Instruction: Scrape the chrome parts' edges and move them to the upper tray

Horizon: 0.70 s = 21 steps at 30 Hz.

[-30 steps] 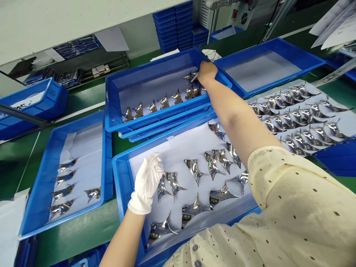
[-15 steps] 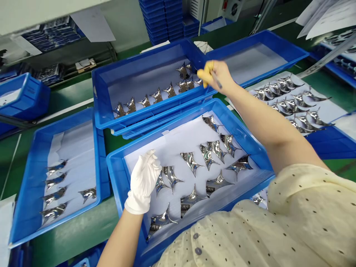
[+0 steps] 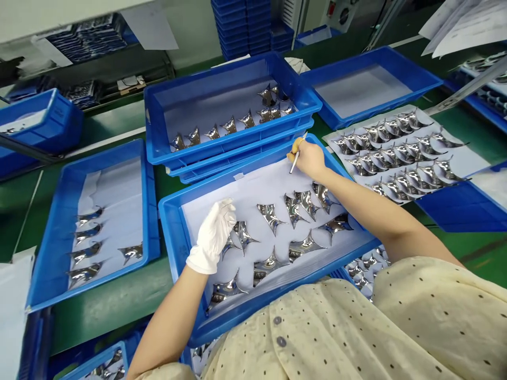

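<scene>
Right hand [image 3: 309, 161]: bare, yellow finger cots [image 3: 293, 156], narrow pen grip on a slim silver metal tool [image 3: 295, 162], long axis slanting down-left, tip just above the white sheet liner [image 3: 222, 192] of a blue plastic tray [image 3: 170, 232]. Left hand [image 3: 212, 237]: white cotton glove, fingers loosely open, holding nothing, just beside mirror-polished three-pointed metal pieces [image 3: 271, 216], lying flat, points splayed in varied directions

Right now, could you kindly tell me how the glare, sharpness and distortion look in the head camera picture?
In the head view, glare streaks across the mirror-bright metal parts; the wide lens seems to bow the rim of the blue tray; the right hand and its slim metal tool look reasonably sharp, without heavy blur.
</scene>
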Motion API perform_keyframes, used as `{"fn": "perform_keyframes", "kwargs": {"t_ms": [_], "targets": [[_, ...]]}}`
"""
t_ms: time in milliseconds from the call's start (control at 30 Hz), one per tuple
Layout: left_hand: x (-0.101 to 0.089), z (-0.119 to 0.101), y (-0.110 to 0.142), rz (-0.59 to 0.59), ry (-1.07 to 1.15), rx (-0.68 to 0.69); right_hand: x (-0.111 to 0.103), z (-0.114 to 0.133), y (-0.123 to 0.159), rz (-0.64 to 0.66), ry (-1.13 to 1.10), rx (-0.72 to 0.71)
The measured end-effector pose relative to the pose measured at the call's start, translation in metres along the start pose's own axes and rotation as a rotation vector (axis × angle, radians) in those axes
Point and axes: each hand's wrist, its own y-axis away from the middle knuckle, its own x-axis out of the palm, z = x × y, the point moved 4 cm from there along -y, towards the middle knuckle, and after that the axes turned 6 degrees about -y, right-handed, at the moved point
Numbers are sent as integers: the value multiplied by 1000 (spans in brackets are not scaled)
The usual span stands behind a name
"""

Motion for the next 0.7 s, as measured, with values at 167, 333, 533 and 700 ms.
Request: {"fn": "perform_keyframes", "kwargs": {"t_ms": [167, 333, 533, 700], "targets": [[19, 12, 13, 277, -522, 104, -28, 52, 61, 65, -1158, -99], [27, 22, 29, 315, -684, 282, 0, 110, 136, 617, -1886, 274], [24, 8, 41, 134, -507, 633, 37, 140, 179, 955, -2177, 605], [27, -5, 47, 145, -410, 667, 40, 148, 180, 954, -2243, 713]]}}
